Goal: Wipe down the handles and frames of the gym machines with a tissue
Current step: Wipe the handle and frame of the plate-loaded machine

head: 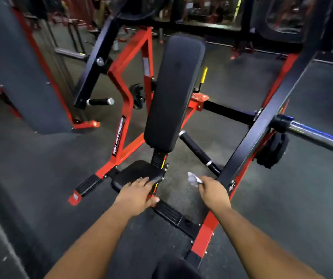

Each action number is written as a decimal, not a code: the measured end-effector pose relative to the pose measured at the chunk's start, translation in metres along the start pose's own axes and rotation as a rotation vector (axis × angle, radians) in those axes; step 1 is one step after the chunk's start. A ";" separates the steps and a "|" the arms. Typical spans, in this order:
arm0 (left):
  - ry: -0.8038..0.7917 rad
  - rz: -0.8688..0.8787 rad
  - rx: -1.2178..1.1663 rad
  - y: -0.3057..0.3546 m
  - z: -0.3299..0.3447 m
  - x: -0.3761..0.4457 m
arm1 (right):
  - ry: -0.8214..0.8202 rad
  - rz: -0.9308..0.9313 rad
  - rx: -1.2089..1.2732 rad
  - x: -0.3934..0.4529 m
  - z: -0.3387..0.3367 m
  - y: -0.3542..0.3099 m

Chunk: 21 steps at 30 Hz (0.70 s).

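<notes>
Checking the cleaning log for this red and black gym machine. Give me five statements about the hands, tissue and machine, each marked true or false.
1. The right hand pinches a crumpled white tissue. True.
2. The left hand holds a spray bottle. False: it rests on the black padded seat.
3. The tissue is pressed against the long black backrest pad. False: it is held well below it, near the black frame bar.
4. The yellow-gripped lever stands behind the backrest. True.
5. Both hands grip handles. False: neither does.

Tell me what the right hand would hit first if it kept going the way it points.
Probably the black grip handle just beyond the tissue that the right hand pinches. Depth is hard to judge in this single view, so it might pass above it.
</notes>
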<state>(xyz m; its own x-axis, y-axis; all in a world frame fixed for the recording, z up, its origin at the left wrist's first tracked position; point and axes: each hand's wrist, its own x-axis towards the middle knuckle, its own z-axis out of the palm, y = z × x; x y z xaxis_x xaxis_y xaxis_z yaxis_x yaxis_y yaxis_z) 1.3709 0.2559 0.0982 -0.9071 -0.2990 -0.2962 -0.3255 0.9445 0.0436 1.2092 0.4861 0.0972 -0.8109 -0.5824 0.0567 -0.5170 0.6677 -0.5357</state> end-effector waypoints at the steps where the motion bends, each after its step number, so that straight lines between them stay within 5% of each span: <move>1: 0.002 0.031 0.014 -0.002 -0.008 0.014 | 0.040 0.028 0.010 0.009 -0.004 -0.004; 9: 0.131 0.369 0.263 0.012 -0.066 0.177 | 0.394 0.164 0.003 0.123 -0.004 0.011; 17: 0.103 0.702 0.583 0.046 -0.080 0.318 | 0.185 0.166 -0.239 0.162 0.096 0.059; 21: 0.026 0.797 0.493 0.064 -0.077 0.353 | 0.188 0.226 -0.302 0.142 0.112 0.049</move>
<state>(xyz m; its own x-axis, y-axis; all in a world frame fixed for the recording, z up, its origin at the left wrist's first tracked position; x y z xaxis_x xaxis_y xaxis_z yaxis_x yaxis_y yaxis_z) 1.0090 0.2003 0.0699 -0.8214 0.4643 -0.3313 0.5393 0.8213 -0.1862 1.0992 0.3836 -0.0154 -0.9345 -0.3300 0.1336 -0.3551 0.8911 -0.2826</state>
